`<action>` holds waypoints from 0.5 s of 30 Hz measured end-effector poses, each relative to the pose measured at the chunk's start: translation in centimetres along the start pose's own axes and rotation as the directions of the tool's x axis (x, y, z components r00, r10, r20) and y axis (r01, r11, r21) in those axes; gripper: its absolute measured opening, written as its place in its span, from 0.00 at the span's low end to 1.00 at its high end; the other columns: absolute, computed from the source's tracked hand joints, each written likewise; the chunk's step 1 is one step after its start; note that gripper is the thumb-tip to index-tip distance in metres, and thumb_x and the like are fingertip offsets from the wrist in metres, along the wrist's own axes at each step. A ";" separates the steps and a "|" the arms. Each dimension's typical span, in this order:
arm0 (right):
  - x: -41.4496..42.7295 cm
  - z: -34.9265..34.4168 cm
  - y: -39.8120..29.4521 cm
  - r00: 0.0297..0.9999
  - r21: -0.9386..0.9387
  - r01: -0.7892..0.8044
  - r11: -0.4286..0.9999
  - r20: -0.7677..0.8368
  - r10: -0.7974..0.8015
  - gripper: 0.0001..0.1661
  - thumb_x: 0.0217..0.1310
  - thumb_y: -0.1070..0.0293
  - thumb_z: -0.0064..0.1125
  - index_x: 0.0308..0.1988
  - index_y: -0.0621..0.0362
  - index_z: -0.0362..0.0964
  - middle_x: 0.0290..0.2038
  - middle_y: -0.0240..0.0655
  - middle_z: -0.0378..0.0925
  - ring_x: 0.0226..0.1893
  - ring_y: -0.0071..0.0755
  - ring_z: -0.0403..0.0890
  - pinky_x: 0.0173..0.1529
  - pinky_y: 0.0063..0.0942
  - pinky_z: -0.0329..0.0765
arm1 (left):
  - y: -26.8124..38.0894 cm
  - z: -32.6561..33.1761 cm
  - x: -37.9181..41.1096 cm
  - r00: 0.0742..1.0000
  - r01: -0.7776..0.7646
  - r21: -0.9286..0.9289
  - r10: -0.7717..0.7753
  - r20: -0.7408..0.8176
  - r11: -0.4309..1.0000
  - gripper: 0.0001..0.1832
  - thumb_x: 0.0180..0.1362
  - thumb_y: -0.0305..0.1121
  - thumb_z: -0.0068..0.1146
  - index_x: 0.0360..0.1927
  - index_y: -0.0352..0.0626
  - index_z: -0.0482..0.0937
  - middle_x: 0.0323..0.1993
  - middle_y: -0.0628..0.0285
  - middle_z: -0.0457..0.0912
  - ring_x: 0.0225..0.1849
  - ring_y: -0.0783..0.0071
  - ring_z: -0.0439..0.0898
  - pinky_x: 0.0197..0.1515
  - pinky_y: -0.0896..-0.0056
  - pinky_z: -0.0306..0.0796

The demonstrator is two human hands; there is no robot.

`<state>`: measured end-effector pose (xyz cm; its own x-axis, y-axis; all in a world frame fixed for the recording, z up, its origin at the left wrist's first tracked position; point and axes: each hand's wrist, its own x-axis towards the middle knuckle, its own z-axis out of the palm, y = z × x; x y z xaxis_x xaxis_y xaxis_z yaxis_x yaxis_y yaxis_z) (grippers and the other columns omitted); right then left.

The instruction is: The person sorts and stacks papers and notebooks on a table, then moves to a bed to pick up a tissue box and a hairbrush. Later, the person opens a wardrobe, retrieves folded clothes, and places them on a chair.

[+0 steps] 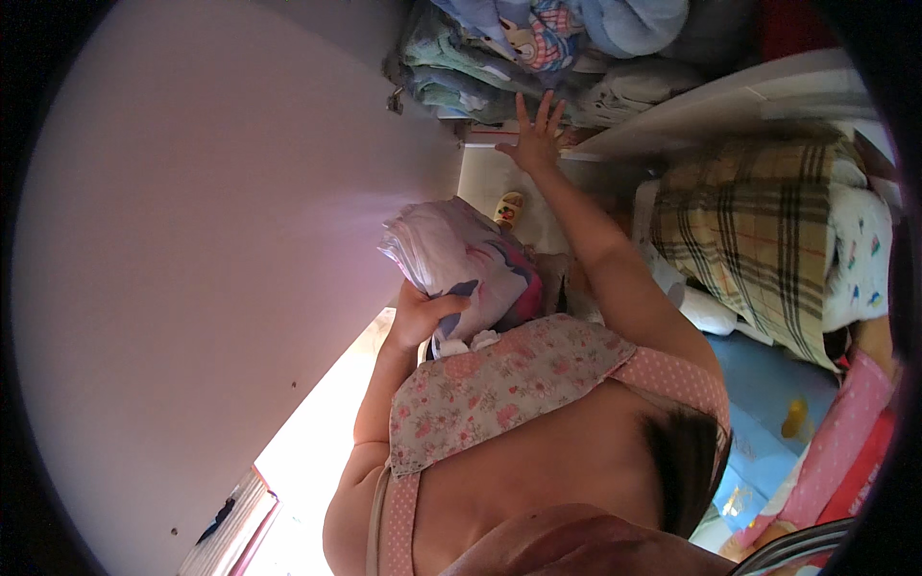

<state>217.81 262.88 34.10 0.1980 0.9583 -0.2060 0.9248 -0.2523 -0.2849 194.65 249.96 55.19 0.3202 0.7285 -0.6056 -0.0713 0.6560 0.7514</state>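
Observation:
A folded bundle of pale printed cloth (468, 252), marked with pink and dark blue, rests in my left hand (421, 317). My thumb lies over its near side, and the fingers are hidden beneath. My right hand (536, 140) reaches forward with its fingers spread and nothing in it. Its fingertips are at the lower front of a stack of folded textiles in the cabinet; whether they touch is unclear. Green-grey folded towels or blankets (461, 86) lie at the left of that stack. Above them sits a blue textile with a cartoon figure (536, 43).
A large pale cabinet door (216, 216) fills the left side, with a metal hinge (395, 101). On the right are a plaid cloth (749, 230), a white patterned cloth (857, 252) and a blue bag (756, 403). Pink dotted fabric (843, 432) covers another person's limb. A yellow slipper (508, 209) shows below.

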 end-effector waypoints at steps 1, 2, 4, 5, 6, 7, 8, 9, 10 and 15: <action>0.4 0.5 -0.2 0.998 -0.046 -0.023 0.999 0.050 0.025 0.58 0.39 0.43 0.67 0.66 0.39 0.42 0.65 0.53 0.35 0.65 0.68 0.26 0.55 0.72 0.47 | -0.4 -0.3 0.2 1.000 -0.007 -0.004 0.007 0.002 1.000 0.28 0.35 0.17 0.58 0.46 0.37 0.72 0.39 0.63 0.77 0.43 0.69 0.74 0.48 0.70 0.66; 1.9 1.6 -0.1 0.998 -0.071 -0.037 0.997 0.049 0.040 0.58 0.39 0.42 0.66 0.66 0.39 0.42 0.65 0.54 0.35 0.65 0.69 0.26 0.54 0.74 0.47 | -0.8 -0.7 0.5 1.000 0.008 -0.001 -0.008 0.009 1.000 0.28 0.35 0.18 0.59 0.47 0.37 0.71 0.39 0.63 0.76 0.43 0.70 0.74 0.48 0.71 0.66; 4.7 3.6 0.2 0.997 -0.153 -0.062 0.986 0.037 0.068 0.56 0.41 0.37 0.62 0.64 0.45 0.45 0.65 0.55 0.37 0.64 0.71 0.28 0.51 0.78 0.44 | -1.6 -1.6 1.5 0.999 0.038 0.005 -0.038 0.022 0.999 0.28 0.36 0.19 0.61 0.47 0.37 0.71 0.39 0.63 0.76 0.43 0.72 0.74 0.47 0.71 0.67; 5.9 4.3 0.1 0.988 -0.146 -0.112 0.983 0.094 0.126 0.55 0.41 0.37 0.62 0.64 0.47 0.46 0.65 0.55 0.38 0.64 0.71 0.30 0.51 0.78 0.43 | -2.1 -2.0 1.9 0.999 0.044 0.008 -0.044 -0.005 0.999 0.29 0.36 0.19 0.61 0.47 0.37 0.71 0.40 0.63 0.76 0.43 0.72 0.74 0.48 0.71 0.66; 7.1 4.8 0.0 0.972 -0.147 -0.163 0.976 0.147 0.184 0.55 0.42 0.37 0.61 0.63 0.48 0.47 0.64 0.55 0.38 0.63 0.71 0.31 0.51 0.78 0.43 | -2.8 -2.2 2.4 0.998 0.048 0.008 -0.047 -0.029 0.999 0.29 0.36 0.19 0.61 0.48 0.37 0.71 0.40 0.63 0.76 0.44 0.72 0.73 0.48 0.71 0.66; 8.4 5.5 0.1 0.950 -0.151 -0.213 0.965 0.200 0.240 0.54 0.42 0.37 0.61 0.63 0.50 0.48 0.64 0.54 0.38 0.63 0.70 0.33 0.51 0.78 0.42 | -3.5 -2.4 2.8 0.997 0.051 0.008 -0.051 -0.052 0.999 0.29 0.36 0.19 0.61 0.48 0.37 0.71 0.40 0.63 0.76 0.44 0.72 0.73 0.49 0.70 0.66; 9.9 7.4 0.6 0.950 -0.175 -0.221 0.959 0.184 0.253 0.53 0.42 0.36 0.60 0.61 0.53 0.51 0.65 0.52 0.40 0.63 0.68 0.37 0.52 0.76 0.40 | -3.7 -2.7 3.2 0.996 0.040 -0.028 -0.042 -0.075 0.999 0.28 0.36 0.19 0.61 0.47 0.37 0.71 0.40 0.63 0.76 0.44 0.71 0.73 0.49 0.69 0.66; 11.7 8.7 1.0 0.940 -0.175 -0.236 0.956 0.207 0.270 0.54 0.41 0.36 0.60 0.61 0.53 0.50 0.65 0.51 0.40 0.63 0.66 0.37 0.53 0.76 0.40 | -4.1 -3.2 3.8 0.996 0.035 -0.017 -0.036 -0.080 0.999 0.28 0.36 0.19 0.61 0.47 0.37 0.71 0.40 0.63 0.76 0.44 0.71 0.73 0.49 0.69 0.66; 13.2 9.5 1.3 0.931 -0.177 -0.252 0.951 0.225 0.289 0.55 0.40 0.36 0.61 0.62 0.54 0.50 0.65 0.50 0.40 0.63 0.65 0.37 0.54 0.75 0.40 | -4.5 -3.6 4.3 0.996 0.027 -0.005 -0.028 -0.080 1.000 0.28 0.36 0.19 0.61 0.47 0.37 0.71 0.40 0.63 0.76 0.44 0.71 0.73 0.49 0.70 0.66; 16.7 8.5 0.3 0.881 -0.201 -0.241 0.950 0.366 0.301 0.60 0.38 0.36 0.61 0.64 0.57 0.46 0.66 0.48 0.40 0.64 0.61 0.39 0.57 0.71 0.39 | -5.7 -3.5 5.3 0.997 0.019 -0.031 -0.021 -0.078 0.999 0.27 0.37 0.20 0.60 0.47 0.37 0.71 0.40 0.63 0.76 0.44 0.72 0.73 0.48 0.71 0.65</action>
<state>218.65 277.67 22.57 0.3334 0.7188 -0.6101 0.8957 -0.4434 -0.0329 193.47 250.77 46.78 0.2474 0.7275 -0.6399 -0.0945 0.6754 0.7314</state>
